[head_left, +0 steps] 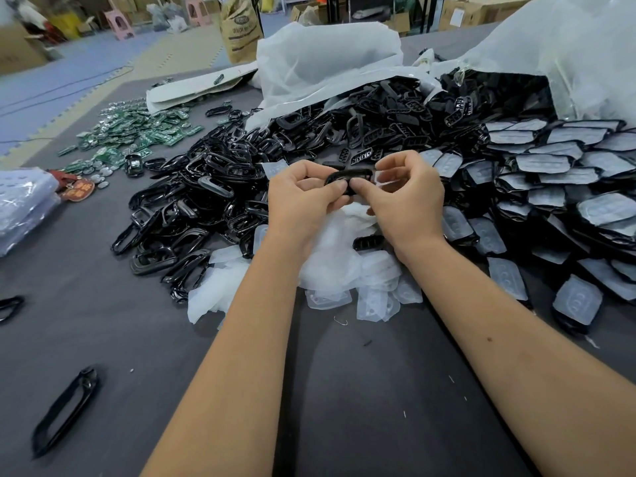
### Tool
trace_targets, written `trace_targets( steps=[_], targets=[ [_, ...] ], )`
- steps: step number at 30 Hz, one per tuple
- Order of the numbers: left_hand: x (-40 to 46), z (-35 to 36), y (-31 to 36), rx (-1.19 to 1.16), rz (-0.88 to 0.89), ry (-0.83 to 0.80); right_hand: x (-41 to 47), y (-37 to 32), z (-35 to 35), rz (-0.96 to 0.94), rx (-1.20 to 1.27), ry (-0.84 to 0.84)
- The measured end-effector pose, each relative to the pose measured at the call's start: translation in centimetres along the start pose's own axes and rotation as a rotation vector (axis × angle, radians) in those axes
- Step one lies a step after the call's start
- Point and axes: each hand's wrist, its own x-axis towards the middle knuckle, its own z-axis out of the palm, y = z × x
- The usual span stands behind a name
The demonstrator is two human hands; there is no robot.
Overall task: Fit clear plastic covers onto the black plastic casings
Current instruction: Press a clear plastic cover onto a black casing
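I see both hands raised together over the middle of the grey table (344, 390). My left hand (303, 194) and right hand (406, 194) each pinch the same black casing (349, 176), thumbs meeting on its near edge, fingers curled over the top. Something pale shows just behind the right fingers; I cannot tell whether it is a cover being held.

Directly under the hands lies a loose pile of clear covers (344, 266), its near edge spilling toward me. To the left of it spreads a heap of black frames (206, 201), which runs back to a white plastic bag (327, 63). On the right, rows of finished casings with covers (568, 173) overlap like tiles and reach the table's right edge, beneath a second white bag (568, 46).

Open grey surface lies near me, between and beside the forearms. A lone black frame (65, 411) rests near the lower left corner, well apart from the heap. Green circuit boards (137, 136) scatter far left, near the table's far edge, and a stack of clear bags (24, 204) sits at the left edge.
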Motion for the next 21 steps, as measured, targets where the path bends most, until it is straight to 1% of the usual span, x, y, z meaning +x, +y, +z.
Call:
trace_targets(
  steps=[3,5,11,18,21],
  targets=[
    [0.0,-0.71,0.37,-0.072,-0.024,-0.05,0.14,-0.29,-0.16,0.082,0.25,-0.177],
    [0.0,-0.92,0.51,-0.098,-0.036,-0.069,0.18,-0.38,-0.28,0.106,0.343,-0.235],
    [-0.13,-0.75,0.57,-0.103,-0.045,-0.1,0.35,-0.42,-0.43,0.107,0.346,-0.233],
    [-0.04,-0.95,0.6,-0.109,-0.057,-0.09,0.4,-0.44,-0.4,0.09,0.329,-0.274],
    [0.02,-0.85,0.54,-0.12,-0.074,-0.08,0.42,-0.39,-0.4,0.085,0.331,-0.262]
  ],
)
